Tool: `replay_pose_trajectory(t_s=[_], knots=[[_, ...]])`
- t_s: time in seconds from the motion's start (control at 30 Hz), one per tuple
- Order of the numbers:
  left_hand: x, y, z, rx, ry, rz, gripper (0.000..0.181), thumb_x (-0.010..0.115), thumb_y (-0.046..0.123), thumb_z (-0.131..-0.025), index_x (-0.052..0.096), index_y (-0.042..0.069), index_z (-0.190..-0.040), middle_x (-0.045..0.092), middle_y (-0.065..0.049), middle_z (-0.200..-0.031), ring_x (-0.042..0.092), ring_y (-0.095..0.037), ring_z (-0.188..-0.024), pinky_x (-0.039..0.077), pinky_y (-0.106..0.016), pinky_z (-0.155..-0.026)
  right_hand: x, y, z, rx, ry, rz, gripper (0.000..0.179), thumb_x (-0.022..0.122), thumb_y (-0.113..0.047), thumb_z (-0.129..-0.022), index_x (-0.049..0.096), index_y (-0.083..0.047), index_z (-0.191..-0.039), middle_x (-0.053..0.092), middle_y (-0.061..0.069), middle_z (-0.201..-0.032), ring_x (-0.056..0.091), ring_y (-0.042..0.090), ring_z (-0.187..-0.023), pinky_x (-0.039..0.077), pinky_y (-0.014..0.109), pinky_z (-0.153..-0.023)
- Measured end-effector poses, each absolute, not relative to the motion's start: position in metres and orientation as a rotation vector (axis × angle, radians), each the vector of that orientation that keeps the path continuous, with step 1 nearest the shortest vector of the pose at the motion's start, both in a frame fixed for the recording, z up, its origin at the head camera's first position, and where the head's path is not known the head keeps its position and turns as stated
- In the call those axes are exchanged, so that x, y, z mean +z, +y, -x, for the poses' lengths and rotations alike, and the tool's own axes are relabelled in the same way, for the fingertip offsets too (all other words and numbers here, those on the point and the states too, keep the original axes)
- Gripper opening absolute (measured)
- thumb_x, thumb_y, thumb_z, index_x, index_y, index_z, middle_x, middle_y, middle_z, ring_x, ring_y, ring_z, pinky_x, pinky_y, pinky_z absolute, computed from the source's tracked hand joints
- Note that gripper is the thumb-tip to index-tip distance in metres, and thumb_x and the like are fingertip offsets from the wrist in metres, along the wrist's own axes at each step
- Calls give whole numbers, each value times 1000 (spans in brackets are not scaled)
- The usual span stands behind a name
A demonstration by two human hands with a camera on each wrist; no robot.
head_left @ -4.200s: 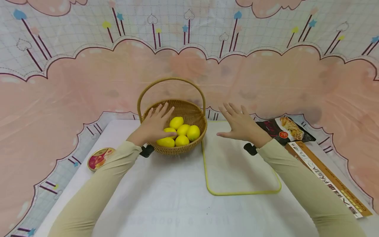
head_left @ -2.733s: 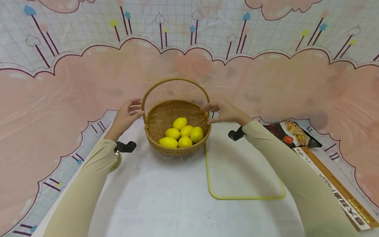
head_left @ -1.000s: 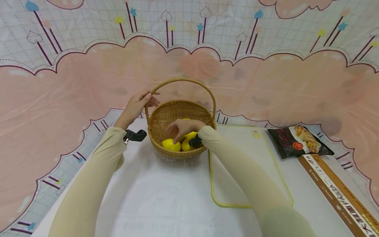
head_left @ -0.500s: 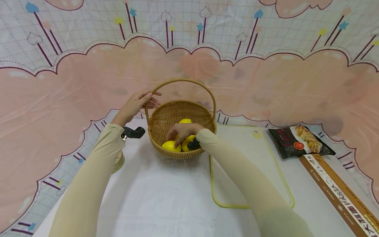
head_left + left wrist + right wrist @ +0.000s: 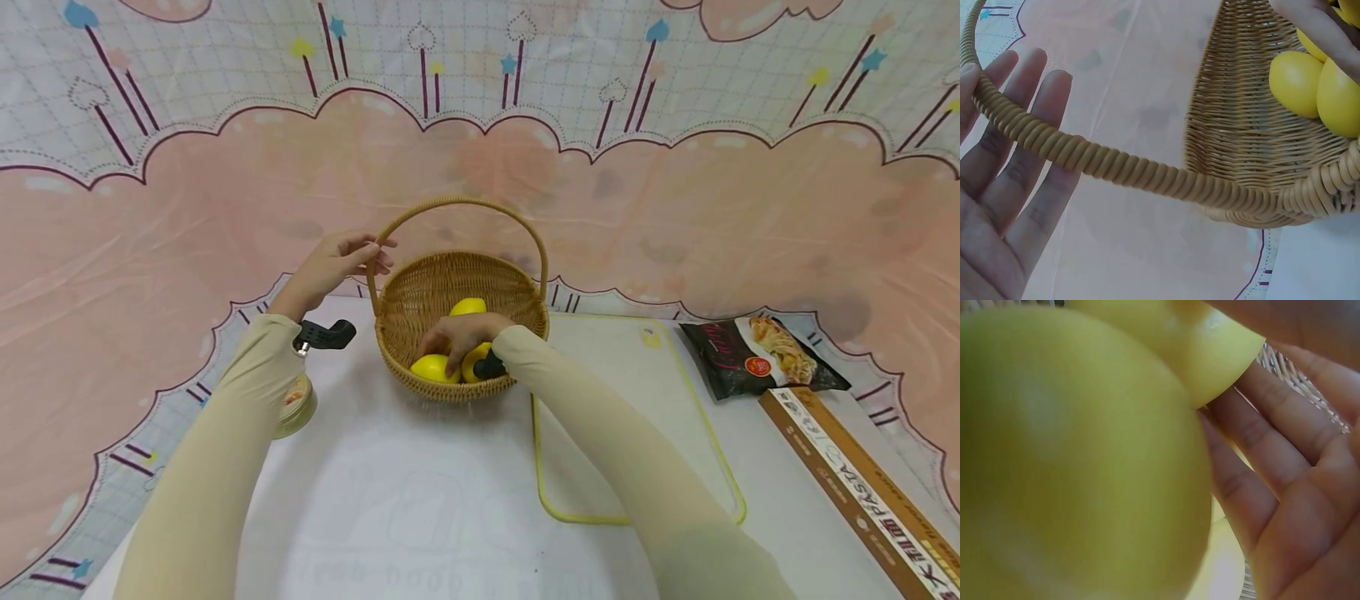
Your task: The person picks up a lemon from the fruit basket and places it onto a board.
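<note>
Cloth (image 5: 300,192) printed with peach clouds spreads behind your white table (image 5: 360,483). Your beige sleeves (image 5: 202,467) reach forward over the tabletop. To the right lies a pale board (image 5: 637,367) with a yellow edge, your right forearm crossing above it. Just beside it stands the wicker basket (image 5: 450,275), upright, its tall handle (image 5: 465,201) arching overhead. Farther right, a long brown-and-white pasta box (image 5: 855,483) slants toward you, its far end by a black food packet (image 5: 765,357).

Your left hand (image 5: 330,262) has the handle's left side between thumb and fingers, a narrow hold; how firm, I cannot tell. Your right hand (image 5: 467,333) is down inside the basket, holding one lemon (image 5: 1210,362) with thumb on one side and fingers on the other. A round tin (image 5: 296,408) sits partly hidden by your left sleeve. The other lemons (image 5: 437,368) rest together in the basket, some covered by your right hand.
</note>
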State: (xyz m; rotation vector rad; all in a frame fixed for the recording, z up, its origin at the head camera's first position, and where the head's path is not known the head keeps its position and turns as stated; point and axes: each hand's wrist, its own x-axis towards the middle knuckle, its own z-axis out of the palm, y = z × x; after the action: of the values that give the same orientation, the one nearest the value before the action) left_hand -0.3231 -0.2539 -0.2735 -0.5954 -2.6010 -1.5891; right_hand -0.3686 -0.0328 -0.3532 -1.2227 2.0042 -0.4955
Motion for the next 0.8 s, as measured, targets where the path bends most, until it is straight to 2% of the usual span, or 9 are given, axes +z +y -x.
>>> replay_pose_trajectory(t_s=[0.13, 0.23, 0.43, 0.57, 0.8], knots=[[-274, -254, 321, -1560, -2612, 564, 37, 47, 27, -99, 56, -1, -122, 67, 11, -85, 64, -4, -84, 52, -22, -83, -353, -33, 368, -425, 2021, 1241, 59, 69, -2, -82, 48, -9, -137, 46, 6, -144, 40, 20, -135, 33, 31, -112], [-274, -253, 319, -1561, -2604, 551, 36, 47, 27, -99, 58, -1, -119, 66, 12, -82, 64, -7, -84, 51, -17, -79, -353, -33, 367, -400, 2024, 1238, 61, 69, -3, -83, 45, -9, -139, 44, 7, -145, 37, 21, -137, 32, 33, -114], [-276, -254, 318, -1576, -2601, 552, 37, 46, 26, -99, 56, -3, -120, 65, 12, -82, 63, -4, -84, 51, -17, -79, -354, -32, 368, -489, 1975, 1187, 60, 70, 1, -81, 49, -8, -136, 45, 6, -145, 35, 20, -138, 29, 33, -115], [-276, -253, 318, -1589, -2602, 519, 34, 47, 25, -99, 57, 0, -120, 65, 11, -81, 63, -3, -84, 51, -16, -79, -355, -33, 368, -482, 1980, 1196, 60, 71, 0, -80, 49, -8, -136, 45, 6, -144, 36, 20, -138, 29, 33, -115], [-278, -251, 316, -1628, -2588, 483, 36, 46, 22, -100, 54, -4, -123, 64, 10, -81, 64, -5, -84, 52, -18, -79, -354, -33, 366, -417, 2023, 1227, 61, 72, -4, -80, 49, -8, -136, 46, 8, -144, 41, 21, -135, 33, 31, -112]])
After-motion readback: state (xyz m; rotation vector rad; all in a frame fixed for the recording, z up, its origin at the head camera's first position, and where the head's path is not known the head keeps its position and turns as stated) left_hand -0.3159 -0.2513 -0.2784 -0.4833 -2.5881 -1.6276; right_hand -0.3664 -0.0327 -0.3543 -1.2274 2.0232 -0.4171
